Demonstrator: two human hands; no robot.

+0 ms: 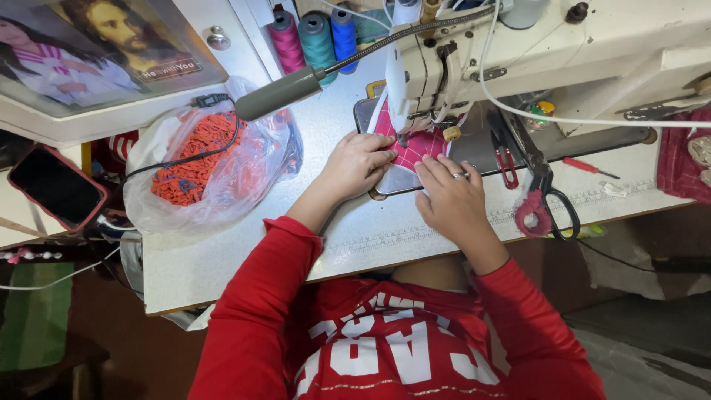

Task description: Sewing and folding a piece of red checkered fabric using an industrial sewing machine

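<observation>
clear bag [215, 167] bulges with orange pieces [194, 159] left of both hands; left hand [359, 164] and right hand [452, 194] press flat, gripping nothing, on red fabric [412, 148] near the table edge [244, 285].

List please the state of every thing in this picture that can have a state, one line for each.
Left hand: flat on the red fabric, fingers spread.
Right hand: flat on the red fabric, ring on one finger.
Red fabric: lying under the machine's needle area.
Scissors: closed, lying on the table.
Plastic bag: open, full of orange pieces.
Phone: screen dark.
Thread cones: upright.
</observation>
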